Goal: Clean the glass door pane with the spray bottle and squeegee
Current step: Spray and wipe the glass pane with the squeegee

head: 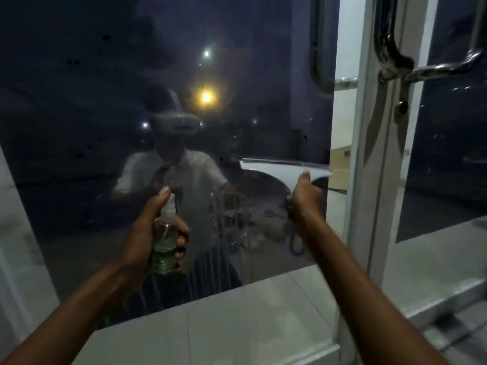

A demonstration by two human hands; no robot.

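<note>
The right hand is wrapped around the handle of the squeegee, and the white blade end sits flat against the glass door pane, up near the pane's right edge. The left hand holds the spray bottle with its fingers curled round the middle, and one finger sits on top of the white sprayer. The bottle has green liquid in the bottom part and points at the glass. Some wet drops and runs show on the pane between the two hands, so it looks like the glass there is already wet and the wiping is the job right now. To do it well, I think the blade should stay pressed evenly on the glass, with both ends touching, and be pulled in one long smooth line so no wet stripe is left behind. The next pull should cover a little of the last one. Dark spots sit higher up on the pane and on the left, so those parts likely need spray and a wipe too. The blade is close to the door frame and the shiny metal handle, so the right hand should take care not to bump them. The bottle should stay upright while it waits.
</note>
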